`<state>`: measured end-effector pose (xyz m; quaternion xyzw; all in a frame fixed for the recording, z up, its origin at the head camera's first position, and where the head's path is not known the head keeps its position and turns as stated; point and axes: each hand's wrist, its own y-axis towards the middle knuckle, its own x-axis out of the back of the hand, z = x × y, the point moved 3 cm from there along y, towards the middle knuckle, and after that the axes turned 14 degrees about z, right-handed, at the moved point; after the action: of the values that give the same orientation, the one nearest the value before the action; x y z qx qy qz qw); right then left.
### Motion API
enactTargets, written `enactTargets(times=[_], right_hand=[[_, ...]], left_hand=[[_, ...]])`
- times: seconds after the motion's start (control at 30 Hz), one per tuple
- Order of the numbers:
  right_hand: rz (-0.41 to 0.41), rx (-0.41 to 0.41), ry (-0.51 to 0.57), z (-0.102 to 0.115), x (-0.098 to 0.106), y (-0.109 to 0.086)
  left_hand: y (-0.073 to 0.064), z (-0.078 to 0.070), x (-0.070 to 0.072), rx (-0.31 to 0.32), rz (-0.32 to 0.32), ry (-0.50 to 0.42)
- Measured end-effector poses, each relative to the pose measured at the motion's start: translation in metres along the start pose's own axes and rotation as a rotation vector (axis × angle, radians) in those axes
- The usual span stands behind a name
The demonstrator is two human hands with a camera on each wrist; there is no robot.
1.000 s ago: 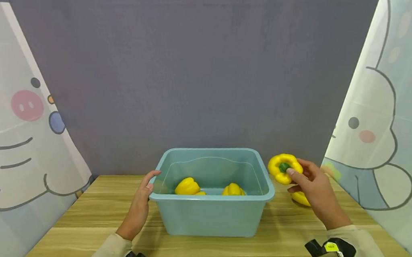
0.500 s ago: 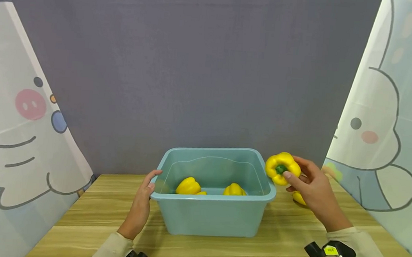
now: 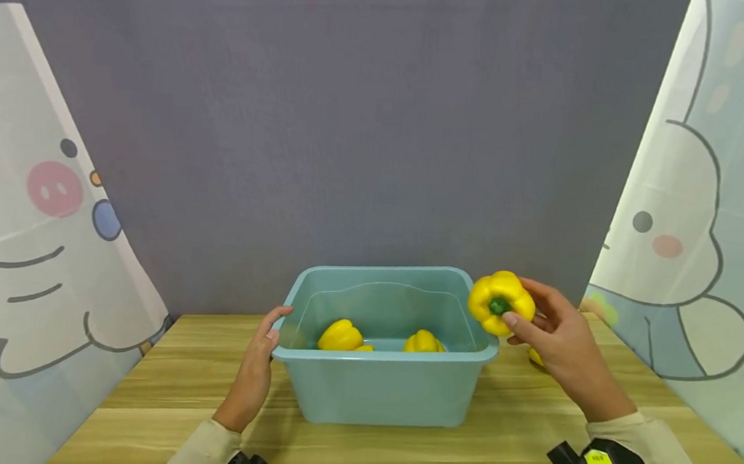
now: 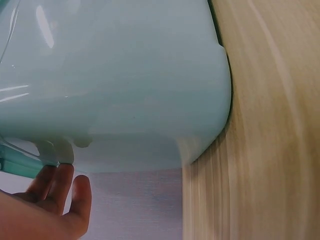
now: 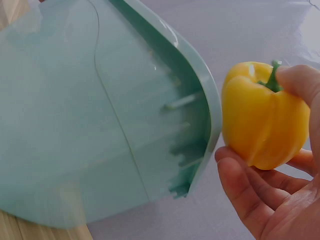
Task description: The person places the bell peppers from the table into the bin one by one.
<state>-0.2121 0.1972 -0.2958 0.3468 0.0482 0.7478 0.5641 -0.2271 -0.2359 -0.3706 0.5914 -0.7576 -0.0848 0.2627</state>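
Note:
A yellow bell pepper (image 3: 483,299) with a green stem hangs at the right rim of a blue-green plastic tub (image 3: 375,392). My right hand (image 3: 567,342) holds it, thumb by the stem and fingers beneath, as the right wrist view shows the pepper (image 5: 265,120) upright beside the rim. On the tub's left rim, my left hand (image 3: 252,375) grips the edge. Its fingertips touch the outer wall in the left wrist view, where the hand (image 4: 60,205) shows only in part. Inside the tub lie yellow peppers (image 3: 340,336), partly hidden by the front wall.
Another yellow item (image 3: 535,357) lies on the wooden table (image 3: 204,364) behind my right hand, mostly hidden. A grey cloth backdrop (image 3: 354,128) stands behind the tub. Printed cartoon panels (image 3: 666,248) flank the table on both sides.
My right hand has moved left with the bell pepper, from beside the tub to over its right rim. The left hand stays on the left rim.

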Motion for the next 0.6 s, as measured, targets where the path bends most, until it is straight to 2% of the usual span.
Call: enactTargets(times=[0.27, 0.6], right_hand=[[0.007, 0.019, 0.036, 0.006, -0.005, -0.001], [-0.020, 0.008, 0.019, 0.012, -0.007, -0.003]], left_hand=[[0.000, 0.000, -0.001, -0.008, 0.017, 0.015], [-0.001, 0.001, -0.001, -0.020, 0.015, 0.019]])
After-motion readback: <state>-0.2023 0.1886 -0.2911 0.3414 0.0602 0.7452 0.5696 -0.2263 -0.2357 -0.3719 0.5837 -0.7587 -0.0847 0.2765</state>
